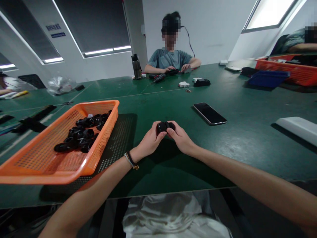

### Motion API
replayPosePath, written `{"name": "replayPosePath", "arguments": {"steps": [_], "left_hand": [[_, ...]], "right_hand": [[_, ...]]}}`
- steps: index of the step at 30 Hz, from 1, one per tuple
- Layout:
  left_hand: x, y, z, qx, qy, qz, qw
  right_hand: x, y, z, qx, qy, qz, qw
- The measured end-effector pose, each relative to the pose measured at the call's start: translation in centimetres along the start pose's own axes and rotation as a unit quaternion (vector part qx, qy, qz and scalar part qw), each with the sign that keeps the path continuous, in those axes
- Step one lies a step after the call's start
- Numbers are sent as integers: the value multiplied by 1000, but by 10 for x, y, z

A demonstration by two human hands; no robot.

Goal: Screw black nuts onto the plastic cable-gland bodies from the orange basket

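Note:
Both my hands grip one small black plastic part [162, 127] with a rounded, glossy body, held over the green table. My left hand [150, 138] wraps its left end, thumb in front. Round the right end my right hand [181, 137] is closed, its thumb pressed near the middle. The fingers hide much of the part, so its exact kind is unclear. To the left of my hands, an orange basket [85, 167] holds several similar black plastic parts [81, 137] in a loose heap.
A smartphone [210, 113] lies right of my hands, a white object [298, 127] farther right. Across the table [158, 99] a person [170, 59] handles dark items beside a bottle [136, 66] and a power tool [159, 78]. A blue bin [268, 79] and a red-orange basket [294, 72] stand back right.

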State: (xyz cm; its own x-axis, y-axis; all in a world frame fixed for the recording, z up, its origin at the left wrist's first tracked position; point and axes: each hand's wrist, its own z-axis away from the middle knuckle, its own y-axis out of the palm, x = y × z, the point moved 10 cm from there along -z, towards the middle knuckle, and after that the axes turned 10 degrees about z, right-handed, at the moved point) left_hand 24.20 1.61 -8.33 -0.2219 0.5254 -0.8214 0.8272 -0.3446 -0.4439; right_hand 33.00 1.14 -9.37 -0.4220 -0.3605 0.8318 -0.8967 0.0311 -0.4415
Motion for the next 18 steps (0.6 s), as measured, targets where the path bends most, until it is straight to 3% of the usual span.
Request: {"name": "replayPosePath", "arguments": {"steps": [7, 11, 14, 18], "left_hand": [[5, -2, -3, 6, 10, -25, 1000], [16, 2, -3, -7, -33, 95, 995], [28, 12, -3, 3, -91, 218, 972], [33, 22, -2, 37, -135, 269, 953]], "right_hand": [[-10, 12, -2, 39, 31, -58, 997], [-4, 7, -12, 42, -30, 17, 998], [1, 2, -15, 37, -85, 96, 991], [2, -2, -14, 27, -124, 156, 980]]}}
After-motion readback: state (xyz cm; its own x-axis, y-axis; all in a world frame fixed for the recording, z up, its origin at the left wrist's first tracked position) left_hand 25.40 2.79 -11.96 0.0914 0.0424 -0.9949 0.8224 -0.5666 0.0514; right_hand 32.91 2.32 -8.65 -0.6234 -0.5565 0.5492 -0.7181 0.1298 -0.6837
